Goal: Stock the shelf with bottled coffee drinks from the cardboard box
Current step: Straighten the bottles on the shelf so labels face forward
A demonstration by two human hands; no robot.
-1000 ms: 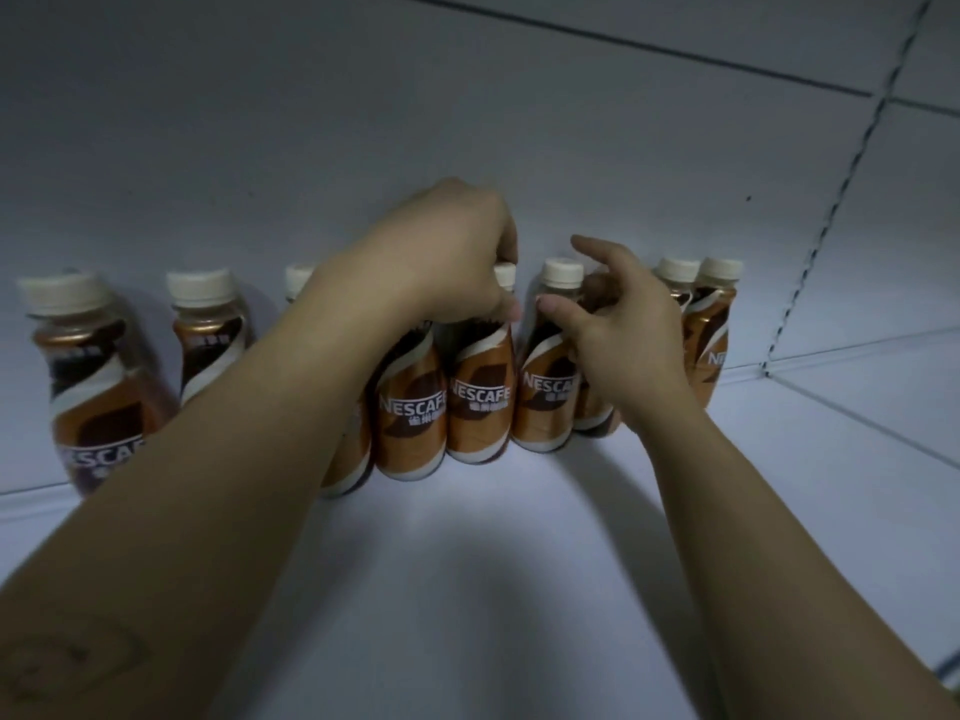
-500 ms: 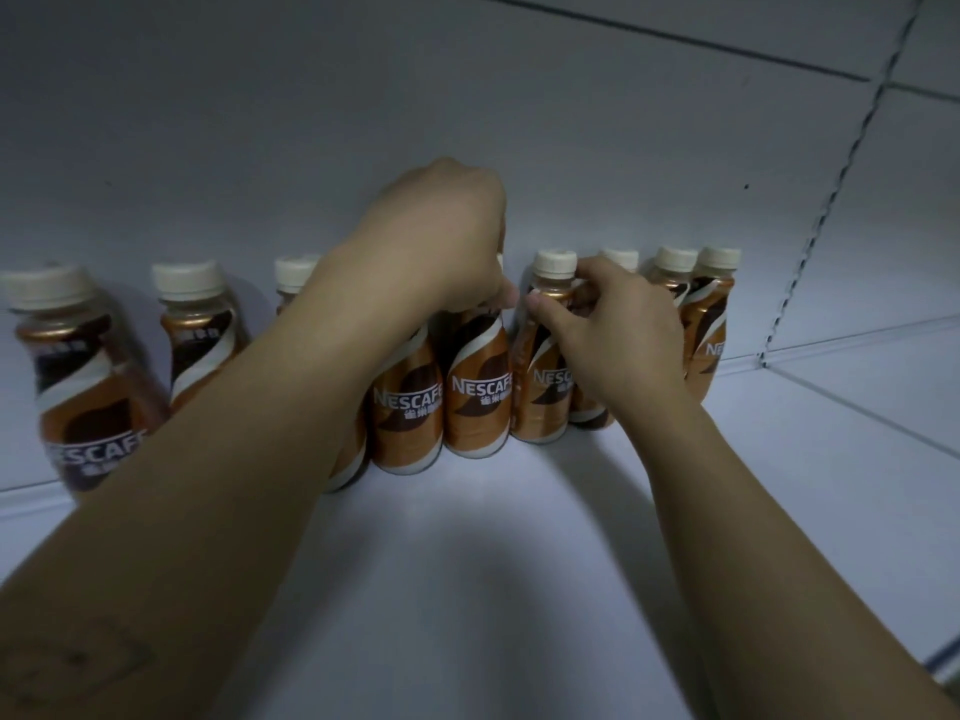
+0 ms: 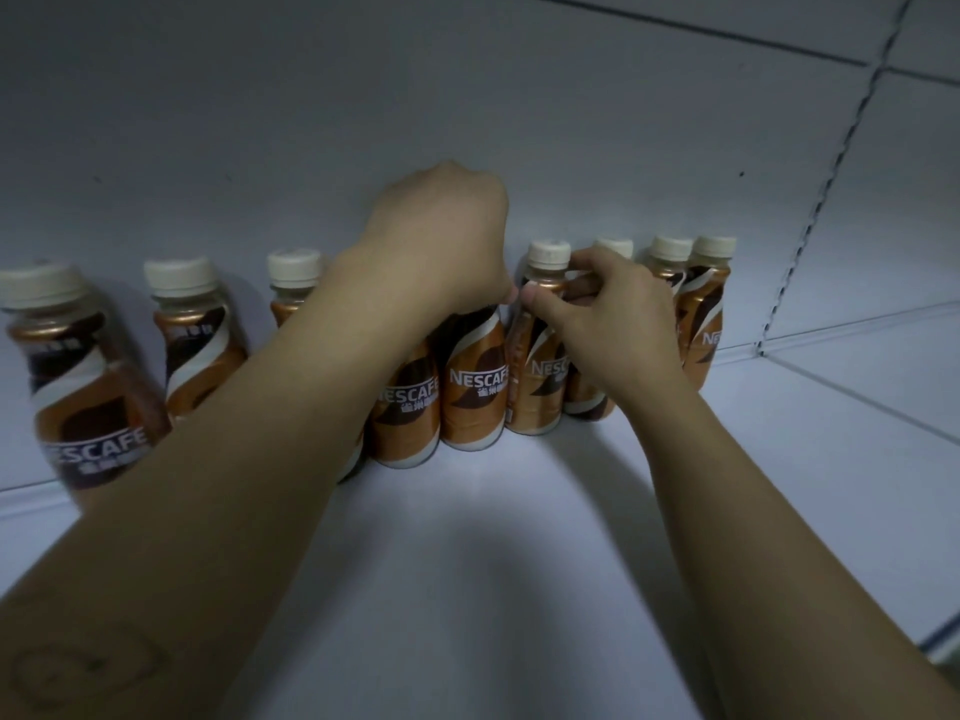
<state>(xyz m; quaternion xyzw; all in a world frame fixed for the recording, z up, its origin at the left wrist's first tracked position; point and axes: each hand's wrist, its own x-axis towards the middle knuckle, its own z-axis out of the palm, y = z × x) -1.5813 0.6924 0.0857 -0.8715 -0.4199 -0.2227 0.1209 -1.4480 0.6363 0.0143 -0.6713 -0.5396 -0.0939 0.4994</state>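
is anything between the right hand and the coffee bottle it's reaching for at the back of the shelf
Nothing visible stands between them. The right hand already pinches the neck of the brown-labelled, white-capped plastic coffee bottle, just under its cap. The left hand covers the top of the neighbouring bottle, thumb tips nearly meeting, but not blocking it.

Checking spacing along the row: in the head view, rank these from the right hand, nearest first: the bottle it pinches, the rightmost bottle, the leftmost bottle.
1. Pinched bottle: in the right hand, at its neck.
2. Rightmost bottle: just right of the hand.
3. Leftmost bottle: far left, beyond the left hand.
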